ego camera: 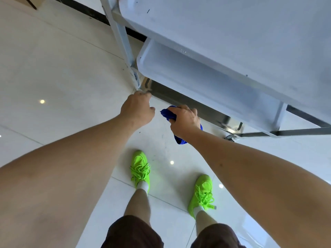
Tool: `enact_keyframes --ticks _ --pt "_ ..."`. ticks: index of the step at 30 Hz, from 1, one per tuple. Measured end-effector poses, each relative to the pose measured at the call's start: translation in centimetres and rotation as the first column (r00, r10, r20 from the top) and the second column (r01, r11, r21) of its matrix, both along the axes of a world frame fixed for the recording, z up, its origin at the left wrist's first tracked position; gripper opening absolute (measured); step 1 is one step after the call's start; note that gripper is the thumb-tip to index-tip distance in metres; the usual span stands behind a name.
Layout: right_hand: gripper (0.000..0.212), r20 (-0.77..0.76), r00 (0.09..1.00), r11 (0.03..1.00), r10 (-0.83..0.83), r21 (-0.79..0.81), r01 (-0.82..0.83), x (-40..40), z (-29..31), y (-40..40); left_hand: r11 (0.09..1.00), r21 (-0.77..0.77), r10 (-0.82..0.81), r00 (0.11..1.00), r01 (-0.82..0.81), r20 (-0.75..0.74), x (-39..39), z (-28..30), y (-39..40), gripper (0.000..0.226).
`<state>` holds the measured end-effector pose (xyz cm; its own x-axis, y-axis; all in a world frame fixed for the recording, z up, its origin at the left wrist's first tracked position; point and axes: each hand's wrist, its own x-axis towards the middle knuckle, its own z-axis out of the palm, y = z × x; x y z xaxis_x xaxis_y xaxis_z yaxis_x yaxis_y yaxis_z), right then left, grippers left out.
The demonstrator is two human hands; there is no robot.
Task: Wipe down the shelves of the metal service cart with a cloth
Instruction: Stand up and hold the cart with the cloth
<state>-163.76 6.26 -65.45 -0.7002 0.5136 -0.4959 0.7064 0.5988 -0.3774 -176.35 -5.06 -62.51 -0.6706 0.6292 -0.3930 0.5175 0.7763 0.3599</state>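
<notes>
Right hand (pixel 184 120) down low, grip clamped on the bunched blue cloth (pixel 179 138) at the bottom shelf (pixel 179 99), left hand (pixel 138 109) curled shut at the cart's leg (pixel 123 42).

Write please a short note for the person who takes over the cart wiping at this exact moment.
Left hand: closed at the corner of the bottom shelf, near the cart leg; what it grips is hidden.
Right hand: holds the blue cloth at the front edge of the bottom shelf.
Top shelf and middle shelf look bare; whether they are wiped cannot be told.
Left: wipe the bottom shelf, then check the others.
</notes>
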Motion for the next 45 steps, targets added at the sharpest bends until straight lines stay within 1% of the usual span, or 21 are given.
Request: enact_keyframes --ticks 4,6,9,11,13,17,21,24,28,30,34,39,45 --pt "0.04 -0.024 0.998 0.998 0.061 0.025 -0.061 0.8 7.0 0.1 1.0 -0.021 -0.007 0.999 0.007 0.037 0.6 6.4 -0.2 0.053" --pt "0.038 -0.057 0.997 0.998 0.054 0.025 -0.053 1.2 10.4 0.6 1.0 -0.021 -0.011 1.0 0.011 0.024 0.7 9.6 0.2 0.047" --pt "0.036 -0.112 0.993 0.999 0.026 0.032 -0.022 2.2 15.8 1.9 1.0 0.004 0.011 1.0 -0.011 0.01 0.5 14.7 1.7 0.032" --pt "0.038 -0.15 0.988 0.998 0.016 0.056 -0.008 3.3 19.3 3.1 0.999 0.032 0.033 0.999 -0.033 0.002 0.4 17.9 3.4 0.036" --pt "0.039 -0.188 0.982 0.996 0.009 0.092 0.009 4.6 22.7 4.8 0.998 0.058 0.017 1.0 -0.016 -0.013 0.6 20.9 5.7 0.043" --pt "0.036 -0.276 0.959 0.977 -0.061 0.178 0.114 7.7 29.2 9.4 0.994 0.107 -0.016 0.998 0.023 -0.066 2.7 27.4 11.3 0.061" --pt "0.037 -0.378 0.914 0.939 -0.145 0.24 0.248 12.1 34.9 14.6 0.973 0.223 -0.046 0.994 0.066 -0.096 6.7 33.1 17.1 0.064" --pt "0.037 -0.437 0.876 0.898 -0.204 0.272 0.345 16.2 37.8 18.4 0.961 0.249 -0.093 0.99 0.118 -0.11 10.4 35.8 20.7 0.064" --pt "0.031 -0.47 0.839 0.841 -0.273 0.308 0.446 22.0 40.2 22.6 0.936 0.281 -0.177 0.973 0.212 -0.145 15.7 38.2 25.1 0.065" --pt "0.027 -0.472 0.826 0.813 -0.309 0.319 0.487 24.4 40.7 24.1 0.918 0.293 -0.222 0.958 0.267 -0.179 18.0 39.1 27.1 0.064" --pt "0.028 -0.471 0.805 0.785 -0.362 0.312 0.536 27.7 40.9 26.4 0.883 0.291 -0.301 0.921 0.367 -0.248 21.5 39.9 30.5 0.06" --pt "0.028 -0.466 0.79 0.765 -0.399 0.306 0.567 28.5 40.6 28.9 0.854 0.267 -0.378 0.886 0.446 -0.27 23.0 39.7 34.0 0.061" --pt "0.026 -0.434 0.766 0.732 -0.474 0.29 0.617 27.3 38.5 31.9 0.836 0.229 -0.445 0.86 0.499 -0.25 21.6 38.0 37.8 0.061"
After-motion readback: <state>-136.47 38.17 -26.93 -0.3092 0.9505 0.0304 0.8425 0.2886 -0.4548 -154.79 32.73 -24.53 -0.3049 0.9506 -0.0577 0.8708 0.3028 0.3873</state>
